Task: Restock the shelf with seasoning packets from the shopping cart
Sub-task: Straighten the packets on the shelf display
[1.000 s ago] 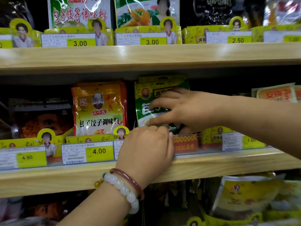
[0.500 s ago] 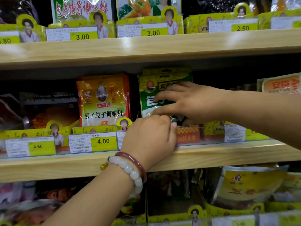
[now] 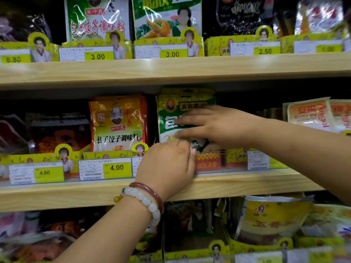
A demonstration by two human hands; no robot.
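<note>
While my right hand (image 3: 218, 126) presses spread fingers flat on the green seasoning packet (image 3: 182, 114) on the middle shelf (image 3: 247, 184), my left hand (image 3: 167, 168) pinches its lower edge.

Three light wooden shelves here. The middle shelf (image 3: 228, 184) runs right under the left hand (image 3: 167, 168). The green seasoning packet (image 3: 171, 114) stands upright on it, with the right hand (image 3: 218, 126) flat across its front. Just left of the hands there's an orange-yellow packet (image 3: 117, 124), also upright, then dark reddish packets (image 3: 57, 133) further left. Past the right hand, pale orange packets (image 3: 311, 114). Yellow price tags (image 3: 116, 168) line the front edge. The upper shelf (image 3: 171, 69) above the hands carries green packets (image 3: 98, 19); the lower shelf holds yellow bags (image 3: 273, 221).
</note>
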